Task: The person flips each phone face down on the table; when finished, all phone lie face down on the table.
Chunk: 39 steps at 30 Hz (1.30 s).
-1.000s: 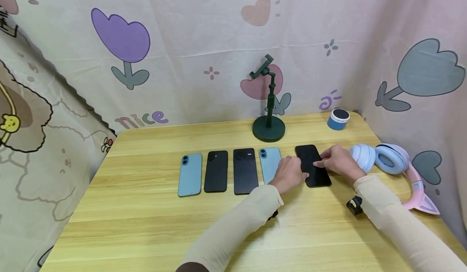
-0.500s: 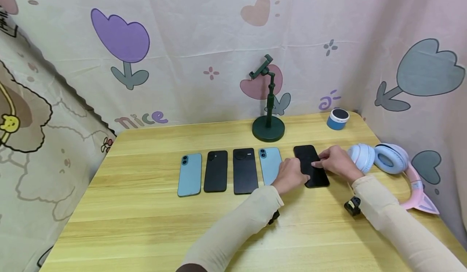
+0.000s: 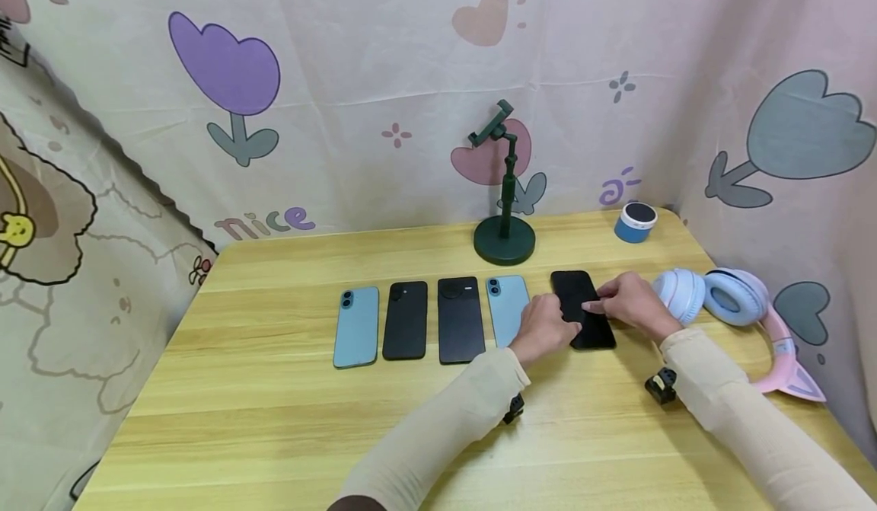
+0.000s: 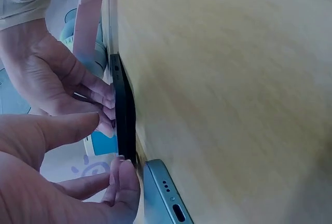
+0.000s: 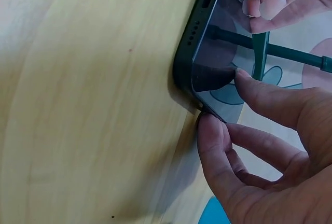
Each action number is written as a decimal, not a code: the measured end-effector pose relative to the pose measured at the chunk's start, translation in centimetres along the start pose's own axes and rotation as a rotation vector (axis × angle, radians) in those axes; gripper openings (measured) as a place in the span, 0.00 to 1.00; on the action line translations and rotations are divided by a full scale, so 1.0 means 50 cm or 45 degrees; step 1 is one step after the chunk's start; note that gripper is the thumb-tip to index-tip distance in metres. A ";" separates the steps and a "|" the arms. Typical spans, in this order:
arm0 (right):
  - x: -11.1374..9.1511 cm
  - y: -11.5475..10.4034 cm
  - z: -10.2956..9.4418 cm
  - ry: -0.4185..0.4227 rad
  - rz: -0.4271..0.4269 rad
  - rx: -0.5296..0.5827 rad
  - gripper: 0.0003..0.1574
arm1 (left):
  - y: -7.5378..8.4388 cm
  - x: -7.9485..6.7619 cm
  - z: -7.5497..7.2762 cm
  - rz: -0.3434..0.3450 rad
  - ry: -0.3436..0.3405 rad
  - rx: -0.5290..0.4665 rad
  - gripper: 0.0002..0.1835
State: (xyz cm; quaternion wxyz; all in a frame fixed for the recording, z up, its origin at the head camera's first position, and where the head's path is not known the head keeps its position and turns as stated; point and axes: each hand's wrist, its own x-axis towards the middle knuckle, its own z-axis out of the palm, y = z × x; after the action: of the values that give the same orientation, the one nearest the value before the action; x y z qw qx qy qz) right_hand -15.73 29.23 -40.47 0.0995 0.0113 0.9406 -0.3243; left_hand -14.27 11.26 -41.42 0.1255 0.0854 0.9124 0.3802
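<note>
A black smartphone (image 3: 583,301) lies screen up on the wooden table at the right end of a row. My right hand (image 3: 633,303) pinches its right edge; the thumb rests on the glossy screen and the fingers (image 5: 211,136) are at the side. At the left edge, the curled fingers of my left hand (image 3: 544,328) grip it, with the thumb (image 4: 78,128) over the screen side. A light blue phone (image 3: 503,301), back up, is partly hidden behind my left hand.
Further left lie a dark phone (image 3: 461,324), a black phone (image 3: 406,324) and another light blue phone (image 3: 357,332), all back up. Behind them stands a dark green phone stand (image 3: 505,241). Blue-and-pink headphones (image 3: 736,298) and a small blue-and-white cylinder (image 3: 636,224) are at the right.
The black smartphone has slid slightly left, with its right edge turned a little straighter. My right hand has shifted left with it; my left hand has hardly moved.
</note>
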 end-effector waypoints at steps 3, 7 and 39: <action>0.001 -0.001 0.000 -0.010 0.002 0.014 0.35 | 0.001 -0.002 -0.002 -0.007 0.017 0.007 0.13; 0.002 -0.003 0.002 -0.027 0.005 0.032 0.34 | 0.003 -0.003 -0.005 -0.016 0.032 -0.008 0.14; 0.003 -0.031 0.032 -0.102 0.045 0.252 0.30 | -0.036 -0.022 -0.045 -0.129 0.017 -0.383 0.21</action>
State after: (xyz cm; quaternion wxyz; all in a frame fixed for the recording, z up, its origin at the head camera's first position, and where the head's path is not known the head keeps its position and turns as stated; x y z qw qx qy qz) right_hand -15.74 27.03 -40.78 0.1410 0.0246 0.8989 -0.4141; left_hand -13.97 8.23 -40.98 0.1498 0.0170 0.8491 0.5063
